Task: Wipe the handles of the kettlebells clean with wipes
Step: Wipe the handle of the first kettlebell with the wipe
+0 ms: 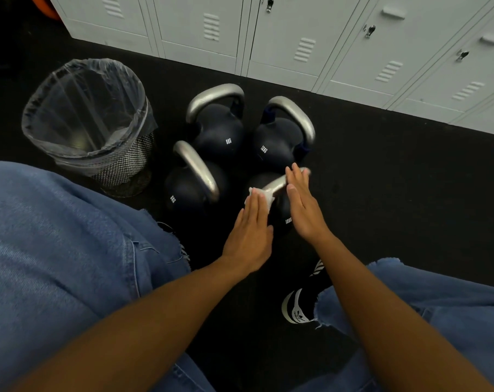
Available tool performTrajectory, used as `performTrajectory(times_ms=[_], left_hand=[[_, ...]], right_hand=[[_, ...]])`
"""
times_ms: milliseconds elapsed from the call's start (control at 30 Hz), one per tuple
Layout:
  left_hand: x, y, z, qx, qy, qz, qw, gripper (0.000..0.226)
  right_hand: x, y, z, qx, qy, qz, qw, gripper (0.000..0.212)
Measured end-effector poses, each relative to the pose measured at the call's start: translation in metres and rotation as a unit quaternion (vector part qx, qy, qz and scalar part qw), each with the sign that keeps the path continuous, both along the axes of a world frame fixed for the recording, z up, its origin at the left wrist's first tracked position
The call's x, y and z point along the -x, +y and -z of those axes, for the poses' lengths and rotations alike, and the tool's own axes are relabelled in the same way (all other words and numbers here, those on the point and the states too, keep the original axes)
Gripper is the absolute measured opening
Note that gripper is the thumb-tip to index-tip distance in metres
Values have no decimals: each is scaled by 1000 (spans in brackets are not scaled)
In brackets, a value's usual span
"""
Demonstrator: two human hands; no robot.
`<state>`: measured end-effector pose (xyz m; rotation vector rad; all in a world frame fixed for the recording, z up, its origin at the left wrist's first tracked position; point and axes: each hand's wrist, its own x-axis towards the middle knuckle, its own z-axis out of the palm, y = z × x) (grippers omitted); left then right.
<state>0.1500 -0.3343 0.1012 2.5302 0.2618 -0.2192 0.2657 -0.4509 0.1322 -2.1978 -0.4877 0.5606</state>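
Observation:
Several dark kettlebells with silver handles stand together on the black floor. The nearest right kettlebell (282,210) lies under both my hands, its silver handle (277,185) partly showing. My left hand (250,236) has straight fingers pressing a white wipe (261,195) against the handle's left end. My right hand (301,206) lies flat with straight fingers along the handle's right side. Another kettlebell (194,182) sits to the left, and two more stand behind: one (217,123) at back left, one (282,134) at back right.
A wire mesh bin (90,120) lined with a clear bag stands left of the kettlebells. Grey lockers (296,38) run along the back. My knees in blue jeans (56,250) frame the view, and a black shoe (305,301) rests on the floor.

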Motion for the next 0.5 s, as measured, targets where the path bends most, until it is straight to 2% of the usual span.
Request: performTrajectory(times_ms=[167, 233, 333, 433, 500], left_hand=[[-14, -14, -14, 25, -15, -14, 999, 80], [-26, -7, -14, 74, -24, -35, 996, 83], [-21, 1, -6, 198, 8, -95, 976, 91], [-6, -11, -5, 226, 12, -103, 969, 97], [-4, -23, -9, 238, -10, -107, 965, 90]], right_hand=[[-2, 1, 3, -4, 6, 6, 1000, 51], [-4, -1, 3, 3, 7, -1, 1000, 51], [-3, -2, 3, 3, 5, -8, 1000, 51], [-1, 1, 5, 6, 0, -7, 1000, 53], [0, 4, 4, 10, 7, -3, 1000, 54]])
